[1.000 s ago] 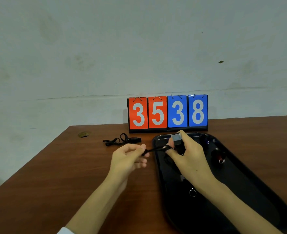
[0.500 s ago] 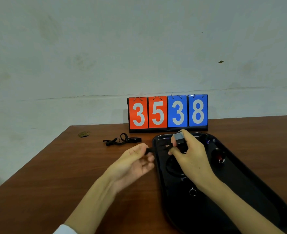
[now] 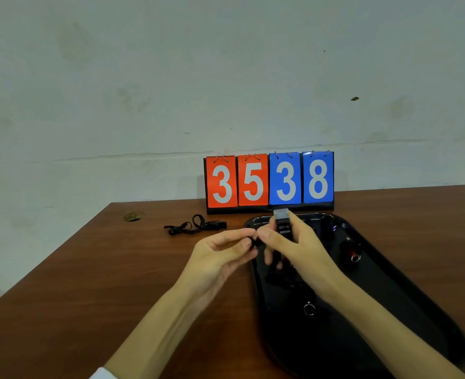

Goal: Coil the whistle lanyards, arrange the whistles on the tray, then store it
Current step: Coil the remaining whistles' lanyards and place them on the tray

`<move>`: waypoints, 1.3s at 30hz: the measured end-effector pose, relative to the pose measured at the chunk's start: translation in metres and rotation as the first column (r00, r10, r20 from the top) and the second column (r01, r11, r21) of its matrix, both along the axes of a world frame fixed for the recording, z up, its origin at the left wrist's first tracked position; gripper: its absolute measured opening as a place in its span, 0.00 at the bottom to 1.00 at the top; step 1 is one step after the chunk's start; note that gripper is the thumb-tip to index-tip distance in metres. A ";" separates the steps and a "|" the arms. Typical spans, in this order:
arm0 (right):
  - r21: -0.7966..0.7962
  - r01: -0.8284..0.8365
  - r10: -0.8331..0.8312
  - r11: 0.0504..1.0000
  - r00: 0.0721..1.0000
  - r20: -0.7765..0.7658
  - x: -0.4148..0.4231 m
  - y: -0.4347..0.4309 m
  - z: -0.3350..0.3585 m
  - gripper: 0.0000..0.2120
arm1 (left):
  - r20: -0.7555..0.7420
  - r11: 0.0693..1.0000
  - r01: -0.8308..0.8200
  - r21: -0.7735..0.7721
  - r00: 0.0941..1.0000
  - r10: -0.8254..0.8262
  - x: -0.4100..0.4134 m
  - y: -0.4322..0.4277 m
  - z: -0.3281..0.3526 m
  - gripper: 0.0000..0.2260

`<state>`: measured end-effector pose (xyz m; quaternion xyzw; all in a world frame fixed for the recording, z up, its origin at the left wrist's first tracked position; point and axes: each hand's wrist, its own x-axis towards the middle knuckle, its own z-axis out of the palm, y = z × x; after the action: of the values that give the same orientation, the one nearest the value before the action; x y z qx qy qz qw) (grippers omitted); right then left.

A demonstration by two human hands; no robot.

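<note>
The person's right hand (image 3: 294,247) curls its fingers round a black whistle (image 3: 282,227) and holds it upright above the far left corner of the black tray (image 3: 395,291), with the pale mouthpiece poking out above the fingers. The left hand (image 3: 220,255) sits just beside it, and the thumbs of the two hands nearly touch. Its thumb and forefinger pinch a short visible stretch of the black lanyard (image 3: 252,241). The other fingers are loosely curled beneath.

On the tray, near its right rim, lies a dark reddish whistle (image 3: 349,248) with a metal ring. A second metal ring (image 3: 309,308) shows nearer the middle, though what it is fixed to is too dark to make out.

On the wooden table (image 3: 89,269), left of the tray and well apart from the hands, lies another black whistle with its lanyard uncoiled (image 3: 195,227). Behind stands a flip scoreboard (image 3: 269,181) reading 35 and 38.
</note>
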<state>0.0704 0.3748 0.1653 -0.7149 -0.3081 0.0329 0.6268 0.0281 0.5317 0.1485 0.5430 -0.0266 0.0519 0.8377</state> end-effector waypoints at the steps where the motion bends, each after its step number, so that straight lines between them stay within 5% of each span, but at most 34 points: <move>1: -0.009 0.041 -0.040 0.999 0.999 0.030 -0.001 0.002 -0.001 0.14 | 0.028 0.999 -0.007 0.047 1.000 0.006 -0.001 -0.002 0.000 0.15; 5: 0.053 0.059 -0.062 0.997 0.997 0.051 -0.004 0.003 0.001 0.07 | 0.085 0.977 -0.131 0.169 0.989 0.118 -0.003 -0.004 0.002 0.20; 8: 0.156 -0.014 0.022 0.988 0.999 -0.047 -0.002 0.000 0.003 0.04 | 0.142 0.934 -0.284 0.216 0.956 0.258 -0.005 -0.006 0.003 0.12; 11: 0.186 0.006 0.022 0.983 0.989 -0.148 -0.002 0.002 0.003 0.09 | 0.245 0.849 -0.412 0.331 0.906 0.344 -0.006 -0.010 0.003 0.07; 14: 0.083 0.111 -0.106 0.990 0.993 -0.060 -0.005 0.008 -0.001 0.13 | 0.325 0.775 -0.493 0.396 0.864 0.384 -0.006 -0.011 0.003 0.09; 20: 0.084 0.158 -0.161 0.984 0.986 0.032 -0.007 0.011 -0.004 0.08 | 0.326 0.776 -0.473 0.418 0.875 0.358 -0.008 -0.013 0.007 0.14; 24: 0.092 0.181 -0.186 0.979 0.982 0.038 -0.003 0.006 -0.001 0.07 | 0.156 0.942 -0.291 0.167 0.951 0.266 -0.006 0.002 0.016 0.13; 32: 0.099 0.134 -0.136 0.986 0.991 0.010 -0.007 0.008 0.000 0.04 | 0.289 0.858 -0.279 0.430 0.943 0.162 -0.010 -0.008 0.014 0.13; 39: -0.006 0.089 -0.089 0.996 0.996 0.022 -0.006 0.004 0.002 0.06 | 0.266 0.854 -0.383 0.351 0.916 0.301 -0.006 -0.008 0.009 0.10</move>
<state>0.0647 0.3786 0.1674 -0.7303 -0.2826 -0.0017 0.6219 0.0224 0.5237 0.1571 0.6889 -0.0237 0.2490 0.6803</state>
